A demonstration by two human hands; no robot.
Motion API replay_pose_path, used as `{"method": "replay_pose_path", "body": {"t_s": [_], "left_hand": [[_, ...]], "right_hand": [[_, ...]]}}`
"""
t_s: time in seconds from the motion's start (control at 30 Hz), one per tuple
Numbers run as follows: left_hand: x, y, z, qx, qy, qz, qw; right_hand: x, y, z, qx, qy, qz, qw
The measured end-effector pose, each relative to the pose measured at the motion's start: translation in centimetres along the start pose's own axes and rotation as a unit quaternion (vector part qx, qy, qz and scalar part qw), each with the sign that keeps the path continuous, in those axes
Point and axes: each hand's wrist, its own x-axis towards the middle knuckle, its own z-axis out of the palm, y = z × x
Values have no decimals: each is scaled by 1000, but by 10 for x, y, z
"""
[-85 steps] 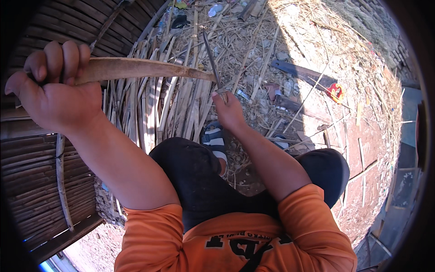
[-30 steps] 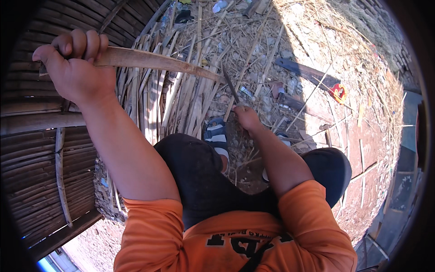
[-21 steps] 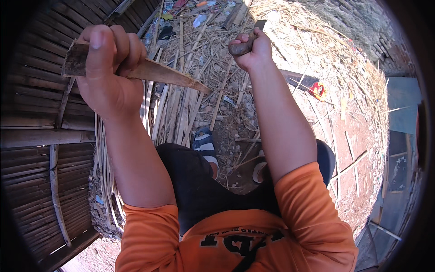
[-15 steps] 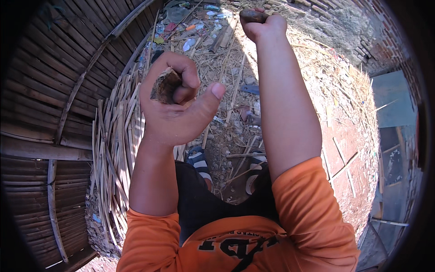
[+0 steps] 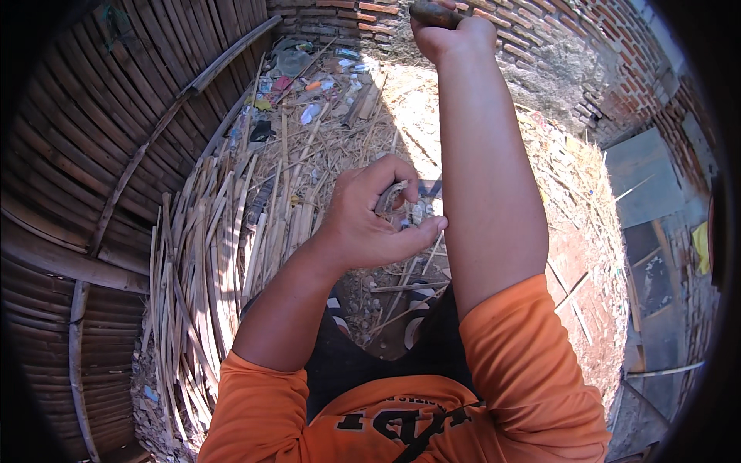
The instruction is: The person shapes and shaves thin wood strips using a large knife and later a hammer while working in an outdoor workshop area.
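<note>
My left hand is raised in front of me with its fingers curled around the end of a bamboo strip. The strip points away from me, so only a small greyish end shows between thumb and fingers. My right hand is lifted high at the top of the view, fist closed on a dark brown tool handle. The blade is out of sight past the rim. My right forearm runs down just right of the left hand.
A heap of split bamboo strips lies on the ground to my left, against a woven bamboo wall. Straw and litter cover the ground ahead. A brick wall stands at the far right. My sandalled feet show below.
The right hand has swung the tool from low near the ground to high overhead. The left hand brought the bamboo strip from sideways at the left to the middle, end-on.
</note>
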Motion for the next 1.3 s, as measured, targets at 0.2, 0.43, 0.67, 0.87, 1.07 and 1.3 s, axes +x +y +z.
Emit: {"method": "replay_pose_path", "body": {"t_s": [0.2, 0.43, 0.67, 0.87, 1.07, 1.3], "left_hand": [[0, 0, 3, -7, 6, 5, 1000], [-2, 0, 6, 39, 39, -13, 998], [-2, -3, 16, 24, 2, 68, 997], [-6, -8, 23, 40, 2, 55, 998], [-7, -10, 37, 83, 27, 52, 995], [-8, -4, 35, 64, 9, 92, 994]], "right_hand": [[-5, 5, -5, -1, -4, 4, 1000], [-7, 16, -10, -24, 29, -15, 999], [5, -1, 4, -16, 33, -35, 999], [1, 3, 17, -57, 0, -69, 996], [-1, -4, 10, -39, 23, -64, 997], [14, -19, 13, -60, 15, -56, 997]]}}
